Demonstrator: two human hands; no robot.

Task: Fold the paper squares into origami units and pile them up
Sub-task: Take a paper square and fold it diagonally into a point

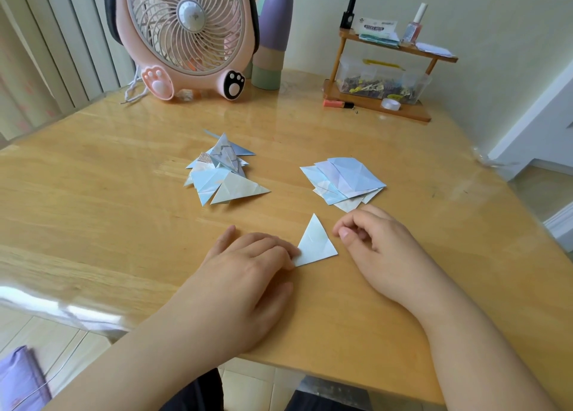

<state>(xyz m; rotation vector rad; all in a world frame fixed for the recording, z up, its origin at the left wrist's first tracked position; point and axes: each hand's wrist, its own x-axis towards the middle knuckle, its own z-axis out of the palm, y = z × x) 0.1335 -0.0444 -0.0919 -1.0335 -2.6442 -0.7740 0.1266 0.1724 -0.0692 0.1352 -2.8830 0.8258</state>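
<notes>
Folded triangle unit [317, 243], pale blue-white, lies flat on the tabletop [93, 200] toward the near edge, apex pointing away from the person. Its left corner is pressed down under the fingertips of the left hand [248, 274]; fingers are extended and flat, palm down on the wood. Right hand [375, 240] rests just beside the unit's right side, not touching it; fingers loosely curled, nothing held.

Pile of finished triangle units [223, 175] is seen at mid-table, left of centre, units overlapping at mixed angles. Stack of unfolded paper squares [344, 179] sits to the right of that pile, apart from it, fanned unevenly; its near edge lies close to the right hand's knuckles.

Along the far edge: pink desk fan [189, 35] with paw-shaped feet, a pastel vase [271, 41] beside it, and at the far right corner a small wooden shelf [384, 79] carrying bottles and a clear box of clips.
</notes>
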